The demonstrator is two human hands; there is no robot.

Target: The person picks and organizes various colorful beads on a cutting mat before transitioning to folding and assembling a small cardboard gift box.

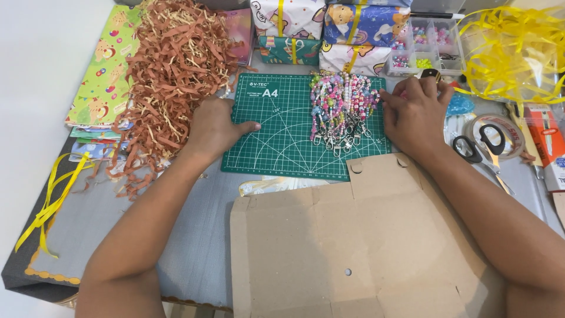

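Note:
My left hand (213,126) rests flat on the left edge of a green cutting mat (282,138), thumb pointing right across it, holding nothing. My right hand (415,115) lies at the mat's right edge, fingers apart, its fingertips touching a pile of colourful beaded straps with metal clasps (342,109). A flattened brown cardboard box (353,241) lies unfolded in front of me, overlapping the mat's near edge and passing under my right forearm.
A heap of brown shredded paper (173,70) lies left of the mat, over patterned wrapping sheets (105,70). Wrapped gifts (329,26) and a clear bead box (426,44) stand behind. Yellow ribbon (512,50), tape roll (500,135) and scissors (477,150) are at the right.

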